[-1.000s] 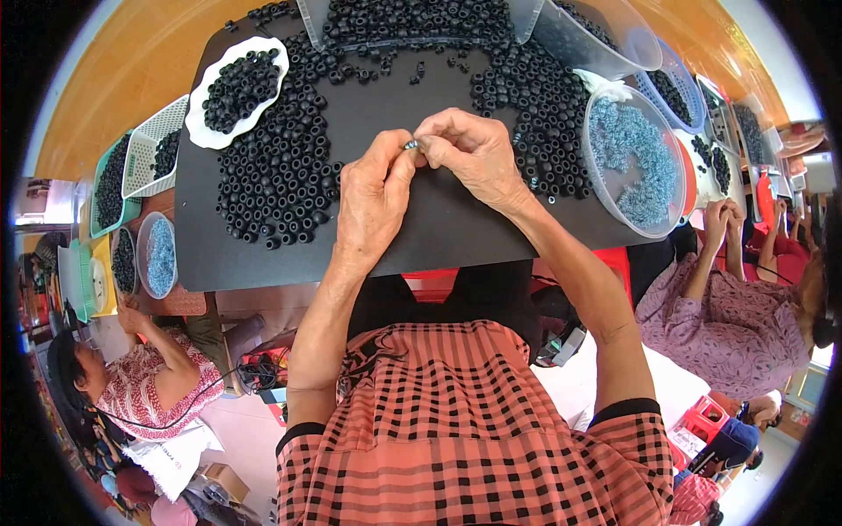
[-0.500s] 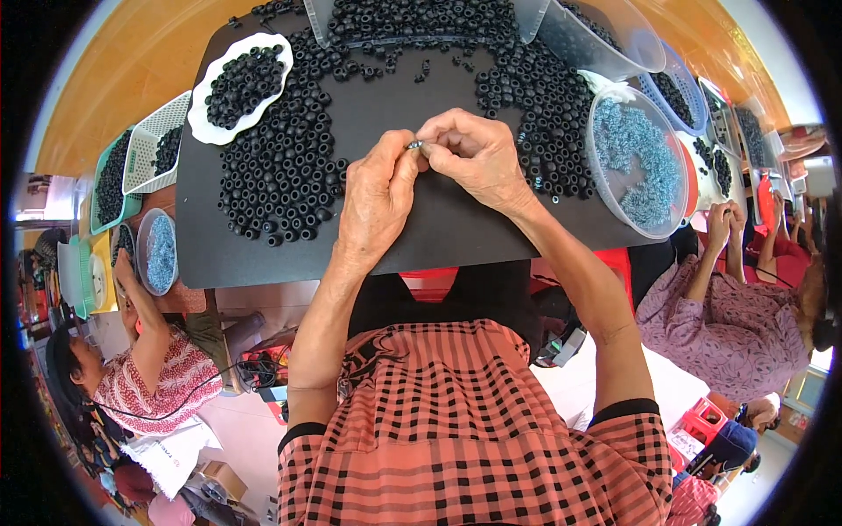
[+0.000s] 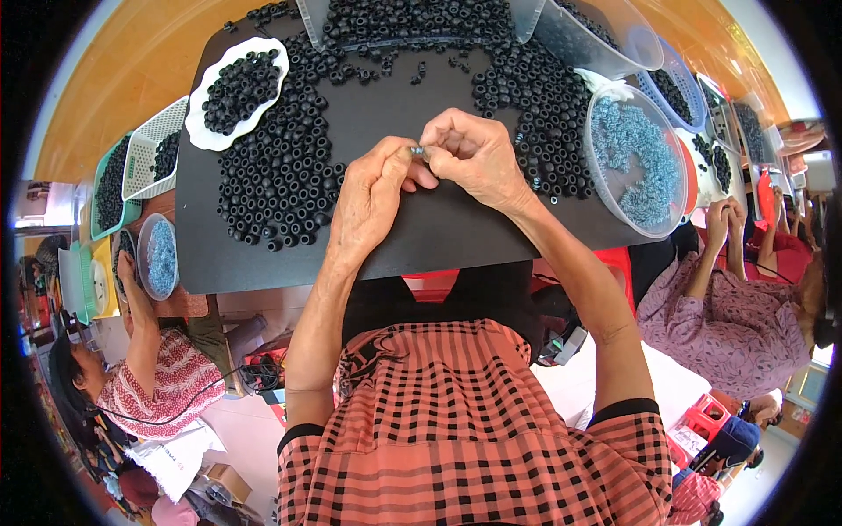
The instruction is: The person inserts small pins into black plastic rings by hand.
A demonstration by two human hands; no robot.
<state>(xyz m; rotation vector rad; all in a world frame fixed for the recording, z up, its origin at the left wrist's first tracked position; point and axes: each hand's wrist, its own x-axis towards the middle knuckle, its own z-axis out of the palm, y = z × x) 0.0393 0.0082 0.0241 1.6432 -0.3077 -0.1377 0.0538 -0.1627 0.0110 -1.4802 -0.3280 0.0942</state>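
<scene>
Over the middle of the dark table, my left hand [image 3: 373,195] and my right hand [image 3: 474,159] meet fingertip to fingertip. Both are closed in a pinch. Between them shows a tiny blue-silver piece that looks like a metal spring [image 3: 417,151]; the fingertips cover part of it. Small round black plastic parts with a hole in the end lie in a heap [image 3: 279,188] beside my left hand. More of them form another heap [image 3: 553,131] beyond my right hand, with a few blue pieces among them. Farther right stands a clear round tub [image 3: 635,230] holding a tangle of similar blue springs.
A white scalloped dish [image 3: 200,123] of black parts sits at the far left of the table [image 3: 395,105]. Clear plastic bins [image 3: 645,39] of black parts stand along the far edge. Other people work at both sides, near baskets [image 3: 140,145] and another tub of blue pieces [image 3: 162,256].
My left hand has shifted slightly left and its lower fingers now extend under the pinch. The blue spring shows a little more between the fingertips. The right hand has barely moved.
</scene>
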